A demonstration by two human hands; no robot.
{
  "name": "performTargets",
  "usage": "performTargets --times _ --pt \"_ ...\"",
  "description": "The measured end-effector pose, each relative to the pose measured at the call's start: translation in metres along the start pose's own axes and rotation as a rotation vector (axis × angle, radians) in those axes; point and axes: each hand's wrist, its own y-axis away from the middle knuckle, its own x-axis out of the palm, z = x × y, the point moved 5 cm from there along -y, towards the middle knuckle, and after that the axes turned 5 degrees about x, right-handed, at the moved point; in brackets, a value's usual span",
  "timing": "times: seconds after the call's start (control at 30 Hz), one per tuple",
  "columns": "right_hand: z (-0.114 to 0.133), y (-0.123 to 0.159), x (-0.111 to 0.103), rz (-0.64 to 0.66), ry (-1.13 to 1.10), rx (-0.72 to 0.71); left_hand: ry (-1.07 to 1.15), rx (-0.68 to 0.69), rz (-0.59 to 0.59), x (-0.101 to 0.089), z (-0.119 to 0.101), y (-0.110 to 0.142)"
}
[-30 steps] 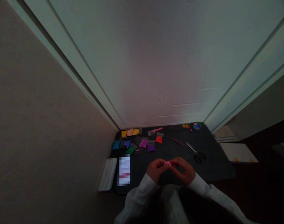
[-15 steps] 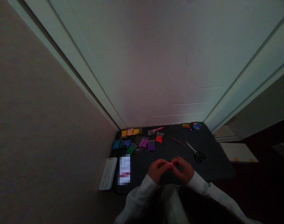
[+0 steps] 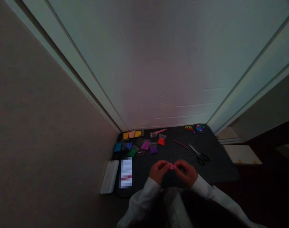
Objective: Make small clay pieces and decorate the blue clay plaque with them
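Between the fingertips of both hands is a small lump of pink modelling clay [image 3: 171,166], partly covered by the fingers. My left hand [image 3: 158,170] pinches it from the left. From the right, my right hand [image 3: 186,173] pinches the same lump with thumb and forefinger. Both hands are above the front of the dark table [image 3: 220,172]. Black-handled scissors [image 3: 200,156] lie open to the right of my right hand, beside a thin pink tool [image 3: 181,144].
Small bags of coloured clay, including purple [image 3: 153,149], red [image 3: 161,141], green [image 3: 132,152] and blue [image 3: 118,146], lie at the back left. A blurred lit screen [image 3: 126,172] and a white case [image 3: 109,176] are at the left. A colourful round piece [image 3: 199,128] sits near the back wall.
My fingertips have drawn slightly apart, with the left hand a little further left. More of the pink clay shows between them. The things on the table stay in place.
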Motion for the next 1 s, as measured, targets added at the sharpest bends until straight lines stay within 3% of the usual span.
performTargets --times 0.2,0.4,1.0 --pt "-0.006 0.000 0.002 -0.008 -0.040 0.019 0.018 -0.006 -0.055 -0.008 0.010 -0.006" --pt "-0.007 -0.001 0.002 0.006 -0.057 0.004 0.011 0.003 -0.051 -0.002 -0.001 -0.002" --pt "0.003 0.000 0.000 -0.023 0.006 -0.085 -0.037 -0.023 0.172 0.006 -0.002 0.001"
